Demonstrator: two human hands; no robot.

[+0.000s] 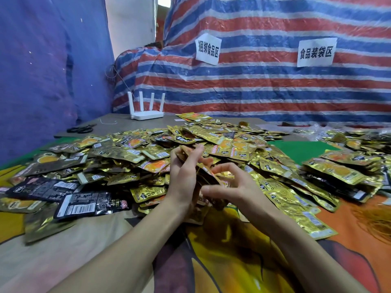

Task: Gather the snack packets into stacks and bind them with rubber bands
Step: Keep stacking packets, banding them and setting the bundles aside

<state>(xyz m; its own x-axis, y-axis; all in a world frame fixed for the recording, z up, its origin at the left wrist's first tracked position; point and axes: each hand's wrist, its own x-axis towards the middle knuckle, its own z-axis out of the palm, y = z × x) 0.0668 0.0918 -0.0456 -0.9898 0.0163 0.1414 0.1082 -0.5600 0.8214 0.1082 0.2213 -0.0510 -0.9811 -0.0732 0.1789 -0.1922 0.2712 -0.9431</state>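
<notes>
Gold foil packets are being squared into a stack [206,174], which is standing on edge between the person's two hands at the near edge of the heap. The left hand [183,178] is gripping the stack along its left side, fingers reaching up and around it. The right hand [229,187] is curving its thumb and forefinger against the stack's right edge. Whether a band is being stretched between those fingers cannot be told. No band is showing around the stack, so this looks like the gathering step, with the binding not yet done.

Behind and around it, a broad heap of loose packets [190,140] is spreading across the surface [232,261], which suggests most of the work is left. Darker packets [63,189] are lying scattered to the left. To the right, neater piles [338,170] are sitting apart, possibly finished, though no bands can be made out on them. Near the right edge a tangle of thin orange-brown loops [372,220] is lying on the cloth, probably the rubber bands.

Farther back, scissors [81,129] and a white router [147,114] are sitting before a striped tarp [275,85] that is bearing two paper signs [208,49].
</notes>
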